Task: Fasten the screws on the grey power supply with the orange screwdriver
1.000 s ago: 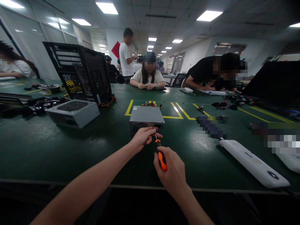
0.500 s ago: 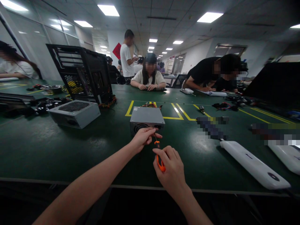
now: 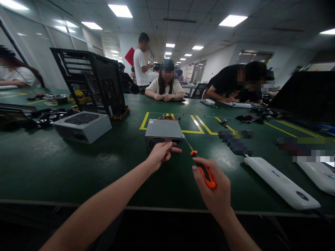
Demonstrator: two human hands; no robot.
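A grey computer power supply [image 3: 164,129] sits on the green table in front of me, its fan and socket side facing me. My left hand [image 3: 162,153] is at that near side, two digits stretched out and apart, the others curled; nothing visible is held. Whether its tips touch the casing I cannot tell for certain. My right hand [image 3: 214,183] grips an orange and black screwdriver [image 3: 208,176] by the handle. The thin shaft slants up and left, its tip near the power supply's right front corner.
To the left lies a second power supply [image 3: 83,127], before an open black computer case [image 3: 91,80]. A white power bank [image 3: 281,183] lies at right. Yellow tape [image 3: 193,132] marks the green table [image 3: 125,177]. A person [image 3: 164,85] sits opposite; others are around.
My right hand has moved right with the screwdriver, drawing its shaft away from my left fingers. My left hand stays at the power supply in nearly the same pose.
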